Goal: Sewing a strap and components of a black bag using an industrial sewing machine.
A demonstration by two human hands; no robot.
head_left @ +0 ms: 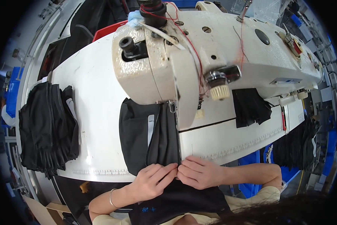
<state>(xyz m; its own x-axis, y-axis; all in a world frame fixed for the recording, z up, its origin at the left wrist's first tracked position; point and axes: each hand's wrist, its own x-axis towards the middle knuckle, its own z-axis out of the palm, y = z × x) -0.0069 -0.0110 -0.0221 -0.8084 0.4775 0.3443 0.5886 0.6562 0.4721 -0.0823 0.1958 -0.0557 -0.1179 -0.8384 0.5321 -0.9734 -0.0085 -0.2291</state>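
A black fabric piece (132,140) lies on the white sewing table, its far end reaching under the head of a cream sewing machine (144,84). A light grey strip (150,129) shows on the cloth beside a fold. At the table's front edge, my left hand (152,180) pinches the near right corner of the cloth. My right hand (197,173) is closed at the same corner, its fingertips against those of my left. Exactly how the cloth lies between the fingers is hidden. Red thread (194,48) runs down the machine's front.
A thick stack of black fabric pieces (50,129) covers the table's left end. Smaller black pieces (249,107) lie right of the needle area, near a red-handled tool (283,119). More black cloth (296,144) hangs at the right, over blue bins (249,189). A printed ruler (243,144) follows the front edge.
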